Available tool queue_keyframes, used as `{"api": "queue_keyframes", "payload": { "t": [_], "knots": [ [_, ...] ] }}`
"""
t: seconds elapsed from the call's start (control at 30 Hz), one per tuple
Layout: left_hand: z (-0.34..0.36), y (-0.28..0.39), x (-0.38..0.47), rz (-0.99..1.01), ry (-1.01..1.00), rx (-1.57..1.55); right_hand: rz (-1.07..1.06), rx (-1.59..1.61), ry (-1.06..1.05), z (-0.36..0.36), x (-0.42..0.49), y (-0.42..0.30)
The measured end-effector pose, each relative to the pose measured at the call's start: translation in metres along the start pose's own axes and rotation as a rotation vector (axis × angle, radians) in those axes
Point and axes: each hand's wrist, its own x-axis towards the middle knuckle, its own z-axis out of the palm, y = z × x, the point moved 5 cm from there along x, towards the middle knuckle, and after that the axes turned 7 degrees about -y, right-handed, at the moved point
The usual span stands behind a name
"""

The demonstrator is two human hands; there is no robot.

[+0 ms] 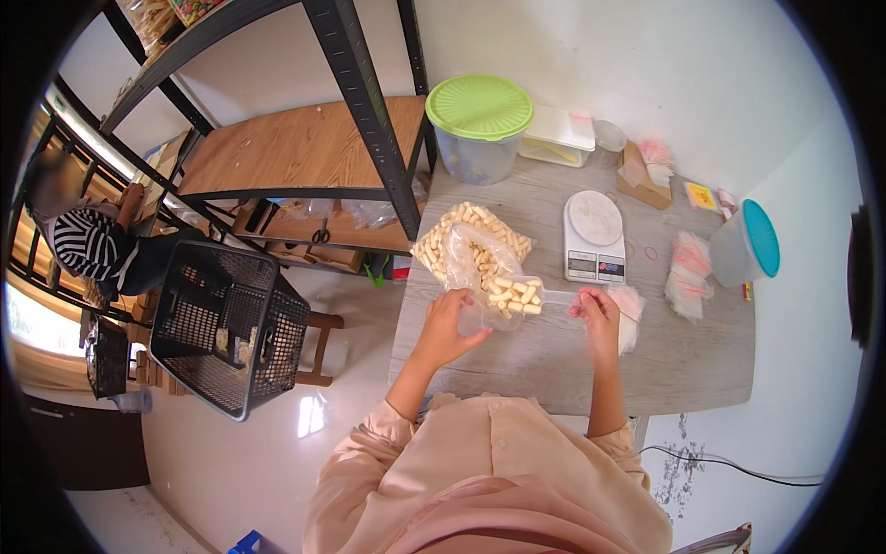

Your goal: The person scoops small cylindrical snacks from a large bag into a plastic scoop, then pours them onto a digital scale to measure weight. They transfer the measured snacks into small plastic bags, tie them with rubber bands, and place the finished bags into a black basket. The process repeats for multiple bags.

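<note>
A clear plastic bag (453,239) full of short, pale-yellow puffed snack sticks lies on the table, its mouth facing me. At its near edge my left hand (444,329) grips the loose plastic of the mouth, thumb spread along the rim. My right hand (599,313) pinches the handle of a clear plastic scoop (557,297). Heaped in the scoop are snack sticks (516,295), held level just over the bag's opening. Beyond my right hand stands a white digital kitchen scale (594,235), with nothing on its round pan. Small clear bags (628,315) lie beside that hand.
A green-lidded tub (481,128), a white-lidded box (557,138) and a cardboard box (644,176) line the wall. At right are a teal-lidded container (744,246) and more small bags (689,273). Left are a metal-framed shelf (297,152), a black crate (228,332) and a seated person (86,235).
</note>
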Motion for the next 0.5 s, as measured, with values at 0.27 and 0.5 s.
{"api": "queue_keyframes", "payload": {
  "t": [0.27,0.5],
  "knots": [
    [-0.001,0.02,0.011,0.101,-0.097,0.104,0.012,-0.292,-0.274,0.035,0.013,-0.048],
    [0.001,0.026,0.014,0.091,-0.04,0.11,-0.098,-0.381,-0.261,0.061,0.017,-0.089]
  ]
}}
